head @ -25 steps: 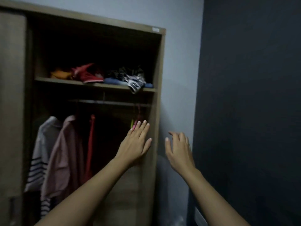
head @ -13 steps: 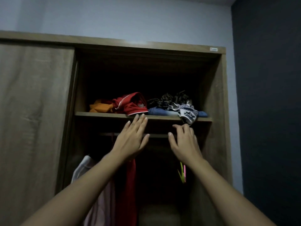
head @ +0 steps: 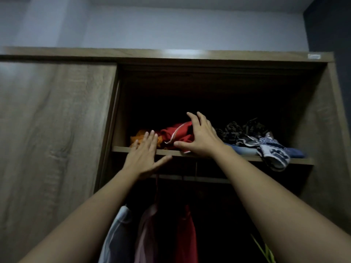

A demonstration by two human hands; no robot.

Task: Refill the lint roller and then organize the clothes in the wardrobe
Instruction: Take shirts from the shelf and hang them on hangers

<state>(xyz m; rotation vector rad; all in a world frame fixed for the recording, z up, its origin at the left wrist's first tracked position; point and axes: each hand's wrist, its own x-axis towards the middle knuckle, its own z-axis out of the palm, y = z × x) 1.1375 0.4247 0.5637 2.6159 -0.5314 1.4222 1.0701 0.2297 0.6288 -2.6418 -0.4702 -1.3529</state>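
The wardrobe stands open, and its top shelf carries a heap of loose clothes. My right hand grips the crumpled red garment, fingers over its top and thumb under its front edge. My left hand is flat with straight fingers at the shelf's front edge, its fingertips by the orange garment. To the right lie dark patterned clothes, a blue piece and a blue-and-white patterned garment that hangs over the shelf edge. No lint roller is in view.
Below the shelf a rail holds a white shirt, a pink one and a red one. A green hanger shows at the lower right. The sliding door covers the left half. A dark wall is at the right.
Both hands rose from below the shelf to its level. My right hand went onto the red garment and closed round it; my left hand reached the shelf edge. The view tilted upward.
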